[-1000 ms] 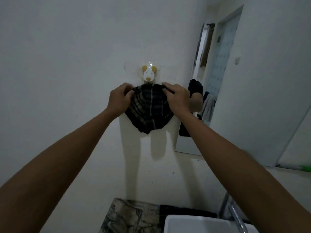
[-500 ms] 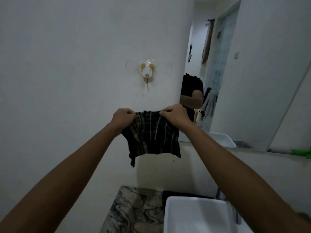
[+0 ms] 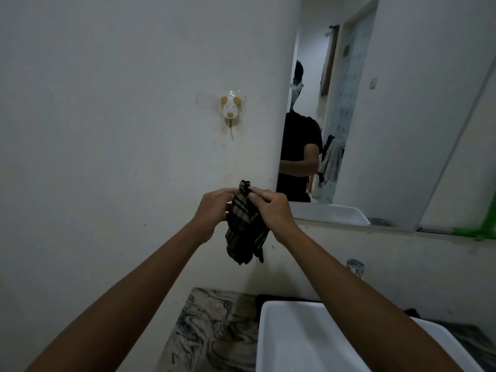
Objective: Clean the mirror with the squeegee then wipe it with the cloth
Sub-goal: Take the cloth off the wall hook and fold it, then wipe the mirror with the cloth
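Note:
A dark plaid cloth (image 3: 243, 232) hangs bunched between my two hands, in front of the white wall and above the counter. My left hand (image 3: 213, 206) grips its left side and my right hand (image 3: 271, 208) pinches its top edge. The mirror (image 3: 389, 116) is on the wall to the right, with a person reflected in it. A green object (image 3: 480, 229), possibly the squeegee, lies on the mirror's ledge at the far right; only part of it shows.
A dog-shaped wall hook (image 3: 230, 110) is stuck to the wall above my hands. Below are a white basin (image 3: 295, 342), a marbled counter (image 3: 206, 331) and a chrome tap (image 3: 355, 267).
The cloth came off the dog-shaped hook and moved down. My hands came together, so the cloth went from spread flat to bunched.

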